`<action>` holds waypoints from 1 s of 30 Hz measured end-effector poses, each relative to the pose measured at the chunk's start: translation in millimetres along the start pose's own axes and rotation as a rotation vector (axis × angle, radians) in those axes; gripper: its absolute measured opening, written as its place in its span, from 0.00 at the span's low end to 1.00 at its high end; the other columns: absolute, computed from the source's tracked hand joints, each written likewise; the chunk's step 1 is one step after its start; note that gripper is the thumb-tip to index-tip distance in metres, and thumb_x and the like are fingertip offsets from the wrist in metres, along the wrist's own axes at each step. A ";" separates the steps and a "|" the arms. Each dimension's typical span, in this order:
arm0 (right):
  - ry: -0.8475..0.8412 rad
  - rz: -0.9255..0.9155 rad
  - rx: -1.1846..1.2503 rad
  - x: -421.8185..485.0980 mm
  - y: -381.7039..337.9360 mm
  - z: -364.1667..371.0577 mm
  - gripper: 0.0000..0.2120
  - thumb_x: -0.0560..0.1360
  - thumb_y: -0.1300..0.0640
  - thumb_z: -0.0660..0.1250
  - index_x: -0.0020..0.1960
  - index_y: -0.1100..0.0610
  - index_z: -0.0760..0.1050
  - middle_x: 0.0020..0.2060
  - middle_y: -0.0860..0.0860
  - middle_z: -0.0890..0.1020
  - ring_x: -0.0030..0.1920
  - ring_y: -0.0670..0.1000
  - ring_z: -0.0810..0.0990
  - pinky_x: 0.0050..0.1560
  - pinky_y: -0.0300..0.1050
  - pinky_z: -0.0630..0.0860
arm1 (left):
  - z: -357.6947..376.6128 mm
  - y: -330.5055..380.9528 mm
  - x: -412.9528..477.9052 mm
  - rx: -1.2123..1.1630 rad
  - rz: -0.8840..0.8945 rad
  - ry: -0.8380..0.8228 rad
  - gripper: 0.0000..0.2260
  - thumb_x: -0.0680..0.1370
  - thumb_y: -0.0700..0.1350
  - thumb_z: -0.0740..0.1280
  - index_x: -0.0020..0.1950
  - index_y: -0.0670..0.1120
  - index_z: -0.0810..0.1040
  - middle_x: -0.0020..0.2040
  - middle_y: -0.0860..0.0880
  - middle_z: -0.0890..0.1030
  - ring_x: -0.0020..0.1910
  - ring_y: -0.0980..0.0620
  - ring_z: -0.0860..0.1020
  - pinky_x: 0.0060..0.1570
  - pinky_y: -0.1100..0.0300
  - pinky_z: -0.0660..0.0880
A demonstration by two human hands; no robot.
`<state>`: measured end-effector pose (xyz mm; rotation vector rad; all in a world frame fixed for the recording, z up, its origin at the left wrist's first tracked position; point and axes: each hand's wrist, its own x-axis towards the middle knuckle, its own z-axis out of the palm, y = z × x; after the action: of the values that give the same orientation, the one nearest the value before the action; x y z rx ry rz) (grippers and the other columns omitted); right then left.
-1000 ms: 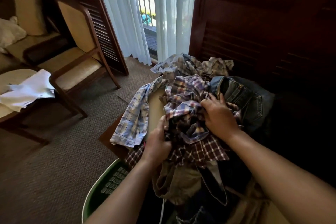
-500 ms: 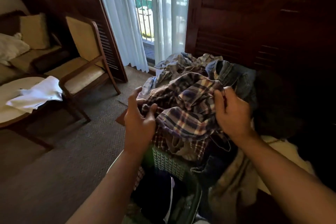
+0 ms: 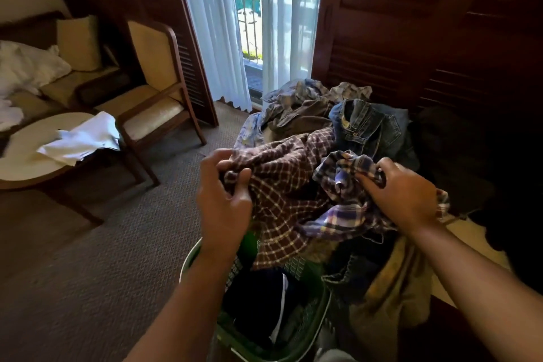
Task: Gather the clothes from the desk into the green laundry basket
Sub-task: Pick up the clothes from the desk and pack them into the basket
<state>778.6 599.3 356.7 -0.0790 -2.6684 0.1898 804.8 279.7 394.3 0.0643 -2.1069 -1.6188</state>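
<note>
My left hand grips a dark red plaid shirt at its left edge. My right hand grips a bunched blue and purple plaid shirt. Both garments hang above the green laundry basket, which stands on the floor below my arms and holds dark clothes. Behind them on the desk lie blue jeans, a grey-brown shirt and a pale plaid shirt. A tan garment hangs over the desk edge next to the basket.
A wooden armchair stands to the left on the carpet. In front of it a round table carries a white cloth. White curtains hang at the window. Dark louvred doors stand behind the desk.
Both hands lifted the plaid shirts off the desk pile and drew them toward me, over the basket. The dark red shirt has spread out between my hands.
</note>
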 end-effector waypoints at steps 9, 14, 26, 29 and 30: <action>0.000 -0.087 0.069 59.2 4.8 34.4 0.21 0.77 0.33 0.65 0.51 0.52 0.77 0.41 0.51 0.82 0.42 0.56 0.82 0.34 0.47 0.71 | 121.8 -9.5 49.4 0.148 0.194 -0.255 0.17 0.78 0.42 0.74 0.65 0.49 0.77 0.56 0.53 0.84 0.56 0.59 0.82 0.57 0.61 0.79; -0.125 -0.216 0.095 107.3 23.2 60.0 0.20 0.76 0.34 0.67 0.54 0.50 0.78 0.44 0.49 0.81 0.44 0.54 0.82 0.35 0.47 0.73 | 179.2 -22.3 92.1 0.252 0.212 -0.294 0.16 0.79 0.44 0.74 0.65 0.52 0.77 0.56 0.52 0.85 0.56 0.56 0.82 0.57 0.57 0.78; -0.798 -0.103 -0.246 168.5 87.9 99.8 0.20 0.84 0.46 0.56 0.76 0.38 0.66 0.81 0.41 0.58 0.67 0.55 0.77 0.58 0.51 0.77 | 279.8 -121.7 141.2 0.601 -0.317 -0.801 0.38 0.74 0.65 0.72 0.81 0.60 0.62 0.77 0.46 0.71 0.75 0.44 0.71 0.73 0.50 0.69; -0.787 -0.053 -0.268 164.8 120.8 98.0 0.23 0.86 0.55 0.52 0.78 0.38 0.62 0.81 0.41 0.56 0.67 0.55 0.77 0.59 0.51 0.79 | 290.3 -119.4 133.4 0.638 -0.281 -0.755 0.22 0.74 0.64 0.74 0.65 0.59 0.78 0.60 0.53 0.83 0.59 0.50 0.81 0.60 0.52 0.77; -0.782 -0.046 -0.260 163.3 125.7 96.6 0.23 0.86 0.54 0.52 0.78 0.38 0.62 0.81 0.41 0.57 0.66 0.55 0.78 0.59 0.51 0.79 | 289.5 -114.0 131.0 0.601 -0.260 -0.732 0.19 0.73 0.64 0.74 0.60 0.60 0.79 0.56 0.55 0.84 0.56 0.52 0.82 0.57 0.52 0.79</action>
<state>592.4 726.2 325.2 -0.0262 -3.4569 -0.1876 546.0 464.0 280.0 -0.0749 -3.2165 -1.1665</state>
